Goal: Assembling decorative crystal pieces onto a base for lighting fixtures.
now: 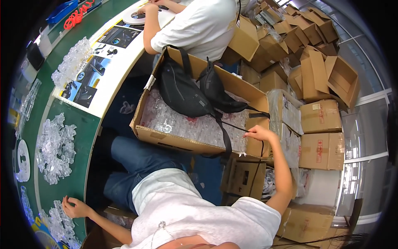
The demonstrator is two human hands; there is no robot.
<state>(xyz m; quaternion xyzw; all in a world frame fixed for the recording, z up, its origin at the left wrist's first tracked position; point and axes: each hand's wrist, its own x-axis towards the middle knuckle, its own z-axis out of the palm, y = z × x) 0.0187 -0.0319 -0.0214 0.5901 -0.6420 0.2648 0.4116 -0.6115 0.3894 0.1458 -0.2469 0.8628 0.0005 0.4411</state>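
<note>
My left hand point(76, 207) is at the lower left, its fingers loosely bent and apart, beside a heap of clear plastic pieces point(62, 226) on the green table; nothing shows in its grasp. On the right, my right hand point(260, 133) pinches a thin black cord point(233, 125) over the edge of a large open cardboard box point(174, 141). The cord runs toward a black waist bag point(182, 89), and a dark line also hangs below the hand. Beside that bag lies a second black bag point(217, 93), both on clear plastic pieces point(159, 120) filling the box.
More clear plastic pieces point(57, 149) lie on the green table point(78, 110). Ahead, a person in a white shirt point(197, 29) works at a white board with printed pictures point(120, 52). Stacked cartons point(321, 151) and open cardboard boxes point(340, 76) crowd the right side.
</note>
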